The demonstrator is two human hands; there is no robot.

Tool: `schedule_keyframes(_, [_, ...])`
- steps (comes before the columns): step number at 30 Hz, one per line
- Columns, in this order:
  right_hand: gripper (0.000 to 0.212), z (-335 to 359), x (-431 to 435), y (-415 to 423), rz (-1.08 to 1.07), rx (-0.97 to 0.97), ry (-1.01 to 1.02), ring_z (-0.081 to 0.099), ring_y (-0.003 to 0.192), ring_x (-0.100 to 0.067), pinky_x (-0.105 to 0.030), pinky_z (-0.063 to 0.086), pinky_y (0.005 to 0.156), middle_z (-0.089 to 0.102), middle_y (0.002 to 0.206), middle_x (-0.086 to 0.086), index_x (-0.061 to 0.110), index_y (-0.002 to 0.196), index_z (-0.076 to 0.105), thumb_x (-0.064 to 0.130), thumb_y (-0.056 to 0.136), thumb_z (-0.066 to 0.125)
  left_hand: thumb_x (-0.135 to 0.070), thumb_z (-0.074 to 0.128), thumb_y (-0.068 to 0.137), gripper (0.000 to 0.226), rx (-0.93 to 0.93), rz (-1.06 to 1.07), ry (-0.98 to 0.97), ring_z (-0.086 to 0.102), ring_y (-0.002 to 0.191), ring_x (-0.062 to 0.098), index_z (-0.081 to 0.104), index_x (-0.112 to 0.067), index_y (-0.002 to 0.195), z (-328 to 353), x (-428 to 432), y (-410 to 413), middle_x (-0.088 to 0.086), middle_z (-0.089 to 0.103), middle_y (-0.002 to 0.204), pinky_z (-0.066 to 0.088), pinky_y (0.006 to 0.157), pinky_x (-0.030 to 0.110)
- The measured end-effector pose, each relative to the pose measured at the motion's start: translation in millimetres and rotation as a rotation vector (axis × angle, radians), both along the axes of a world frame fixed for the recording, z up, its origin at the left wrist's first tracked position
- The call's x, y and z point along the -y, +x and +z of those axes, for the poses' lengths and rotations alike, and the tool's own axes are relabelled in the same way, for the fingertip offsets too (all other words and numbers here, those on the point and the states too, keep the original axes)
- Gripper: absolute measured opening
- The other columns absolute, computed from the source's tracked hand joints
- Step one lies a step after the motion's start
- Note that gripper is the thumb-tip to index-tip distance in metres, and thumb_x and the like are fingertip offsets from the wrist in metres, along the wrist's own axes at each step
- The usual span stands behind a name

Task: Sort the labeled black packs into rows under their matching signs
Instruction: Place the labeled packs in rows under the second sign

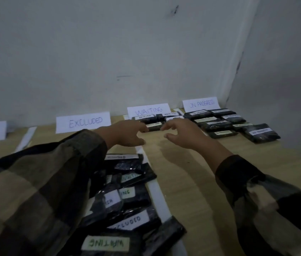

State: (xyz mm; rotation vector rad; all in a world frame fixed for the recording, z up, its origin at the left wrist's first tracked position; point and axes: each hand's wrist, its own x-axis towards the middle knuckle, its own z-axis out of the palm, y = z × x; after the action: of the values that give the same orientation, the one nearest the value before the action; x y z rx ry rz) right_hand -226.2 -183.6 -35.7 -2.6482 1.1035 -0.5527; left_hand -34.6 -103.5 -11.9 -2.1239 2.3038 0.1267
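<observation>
Black plastic packs with white labels: a loose heap of packs (pixel 127 200) sits close to the person on the pale wooden surface (pixel 192 172). Tags are mixed; I can read WAITING and EXCLUDED, upside down from here.
WAITING sign (pixel 148 109): white paper card against the wall, a few packs lined up right under it.
Front WAITING pack (pixel 154 126): lies flat at the near edge of that row, one hand at each end.
Left hand (pixel 127 133): fingers stretched out, tips touching the pack's left end, thumb hanging apart, not wrapped round anything.
Right hand (pixel 179 133): loosely curved and holding nothing, fingertips just beside the pack's right end. Can't tell if they actually touch.
ON PROGRESS sign (pixel 200 104): white card further right, with ON PROGRESS packs (pixel 229 122) in rows under it.
EXCLUDED sign (pixel 83 121): white card to the left.
Step in hand: my guess is squaring this pack up in its row.
Next move: probably back to the heap, read a tag, carry that pack to its sign, and keep it inside the white tape strip (pixel 155 191) lanes.
</observation>
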Motion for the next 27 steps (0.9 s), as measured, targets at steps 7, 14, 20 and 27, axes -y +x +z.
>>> schedule_keyframes(7, [0.023,-3,-48,52,0.162,-0.037,0.052,0.058,0.103,-0.01,-0.027,0.043,0.079,0.063,0.114,0.01,0.031,0.109,0.066,0.035,0.086,0.065,-0.036,0.056,0.091,0.043,-0.009,0.084,0.043,0.046,0.124,0.015,0.049,-0.025,0.132,2,-52,43,-0.004,0.051,0.135,0.034,0.102,0.028])
schedule_keyframes(14, [0.044,-1,-79,78,0.257,-0.2,0.106,0.052,0.114,-0.013,-0.033,0.044,0.091,0.056,0.126,0.005,0.033,0.124,0.055,0.048,0.084,0.064,-0.036,0.059,0.089,0.039,-0.071,0.136,0.048,0.052,0.113,0.011,0.053,-0.027,0.127,3,-88,67,-0.008,0.058,0.126,0.035,0.088,0.021])
schedule_keyframes(20, [0.072,-14,-83,84,0.212,-0.343,0.268,0.05,0.116,-0.023,-0.037,0.043,0.096,0.05,0.135,-0.004,0.029,0.139,0.036,0.052,0.079,0.069,-0.032,0.06,0.089,0.033,-0.2,0.195,0.031,0.055,0.1,0.008,0.058,-0.027,0.121,2,-104,75,-0.008,0.063,0.116,0.038,0.086,0.022])
schedule_keyframes(27, [0.076,-11,-85,85,0.209,-0.185,0.177,0.052,0.109,-0.016,-0.031,0.045,0.087,0.054,0.128,0.003,0.03,0.132,0.045,0.048,0.067,0.08,-0.028,0.071,0.081,0.048,-0.352,0.238,0.042,0.054,0.095,0.008,0.054,-0.028,0.126,0,-106,81,-0.008,0.058,0.12,0.039,0.087,0.024])
